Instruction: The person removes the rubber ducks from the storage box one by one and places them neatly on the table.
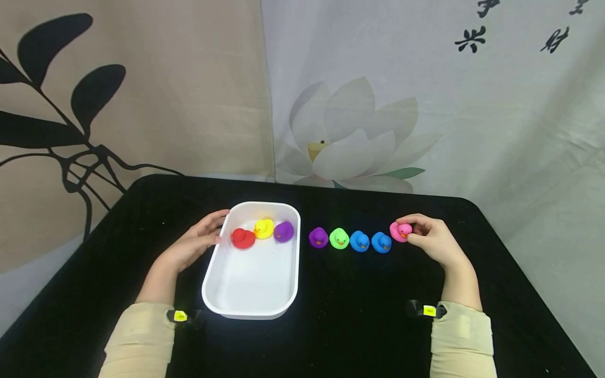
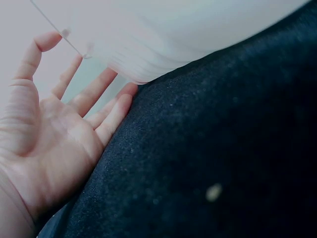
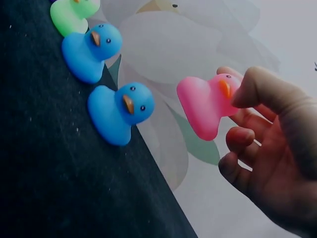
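My right hand (image 1: 437, 241) pinches a pink rubber duck (image 3: 205, 104) between thumb and fingers, and in the right wrist view the duck is held clear of the black tabletop. Just left of it, two blue rubber ducks (image 1: 381, 242) end a row that also has a green duck (image 1: 339, 239) and a purple duck (image 1: 319, 238). My left hand (image 1: 194, 244) is at the left side of a white tray (image 1: 250, 307), its fingers fairly straight and the fingertips right at the tray's wall. Inside the tray sit a red duck (image 1: 243, 239), a yellow duck (image 1: 263, 229) and a purple duck (image 1: 283, 232).
A black-covered table (image 1: 359, 325) lies under everything, its far edge just behind the tray and the row. Behind it hangs a printed cloth backdrop (image 1: 350, 131) with a lotus flower and dark leaves.
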Available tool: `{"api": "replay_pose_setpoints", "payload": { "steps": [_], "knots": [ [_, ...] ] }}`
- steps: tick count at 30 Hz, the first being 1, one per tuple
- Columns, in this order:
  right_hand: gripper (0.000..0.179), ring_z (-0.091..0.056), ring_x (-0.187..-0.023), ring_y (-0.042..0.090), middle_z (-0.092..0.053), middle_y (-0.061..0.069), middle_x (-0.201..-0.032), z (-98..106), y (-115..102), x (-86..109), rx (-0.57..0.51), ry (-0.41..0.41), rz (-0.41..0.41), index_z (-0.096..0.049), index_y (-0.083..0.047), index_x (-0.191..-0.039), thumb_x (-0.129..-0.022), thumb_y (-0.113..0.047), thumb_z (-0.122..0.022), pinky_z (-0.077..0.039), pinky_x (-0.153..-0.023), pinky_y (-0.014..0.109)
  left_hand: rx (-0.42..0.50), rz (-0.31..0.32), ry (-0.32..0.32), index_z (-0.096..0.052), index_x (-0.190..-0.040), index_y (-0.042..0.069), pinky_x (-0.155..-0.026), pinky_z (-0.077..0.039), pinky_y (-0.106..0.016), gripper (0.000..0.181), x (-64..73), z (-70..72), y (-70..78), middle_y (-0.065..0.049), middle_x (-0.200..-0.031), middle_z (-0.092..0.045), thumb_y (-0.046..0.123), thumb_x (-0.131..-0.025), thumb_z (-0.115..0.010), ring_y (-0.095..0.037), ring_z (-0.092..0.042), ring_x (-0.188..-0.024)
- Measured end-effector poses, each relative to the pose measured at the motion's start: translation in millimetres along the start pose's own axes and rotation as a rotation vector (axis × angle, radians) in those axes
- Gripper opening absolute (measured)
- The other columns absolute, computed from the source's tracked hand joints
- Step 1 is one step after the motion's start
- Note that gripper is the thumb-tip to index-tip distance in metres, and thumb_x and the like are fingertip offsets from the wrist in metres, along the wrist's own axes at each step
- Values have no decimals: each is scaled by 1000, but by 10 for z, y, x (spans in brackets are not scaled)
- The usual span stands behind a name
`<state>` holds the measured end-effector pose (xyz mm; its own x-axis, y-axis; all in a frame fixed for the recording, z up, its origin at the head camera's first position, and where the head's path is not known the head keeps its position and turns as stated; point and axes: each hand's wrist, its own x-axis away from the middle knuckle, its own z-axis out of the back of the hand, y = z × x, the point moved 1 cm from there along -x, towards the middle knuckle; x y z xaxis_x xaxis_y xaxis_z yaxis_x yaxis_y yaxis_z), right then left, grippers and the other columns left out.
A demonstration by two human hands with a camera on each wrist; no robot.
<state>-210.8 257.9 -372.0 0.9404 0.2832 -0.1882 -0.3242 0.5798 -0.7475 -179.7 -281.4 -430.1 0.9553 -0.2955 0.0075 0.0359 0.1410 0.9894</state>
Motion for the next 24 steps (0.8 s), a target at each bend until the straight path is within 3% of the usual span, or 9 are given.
{"api": "replay_pose_setpoints", "payload": {
  "steps": [11, 24],
  "knots": [
    [26, -43, -80, 24, -51, 13, -89, 28, 151, 41, 2, -10, -92, -65, -3, -115, -89, -6, -64, -42, -64, 30, 8, 4, -1, -26, -149, 14, -104, -29, -55, 74, -1, -12, 12, -12, -150, -29, 15, -87, -65, -39, -36, -130],
    [26, -44, -74, 23, -48, 12, -81, 0, 322, 69, -10, -54, -104, -66, -2, -114, -88, -3, -64, -39, -60, 30, -3, 14, 11, -25, -149, 14, -104, -30, -55, 75, 10, -20, 33, -12, -150, -29, 16, -86, -66, -39, -36, -130]
  ]
}}
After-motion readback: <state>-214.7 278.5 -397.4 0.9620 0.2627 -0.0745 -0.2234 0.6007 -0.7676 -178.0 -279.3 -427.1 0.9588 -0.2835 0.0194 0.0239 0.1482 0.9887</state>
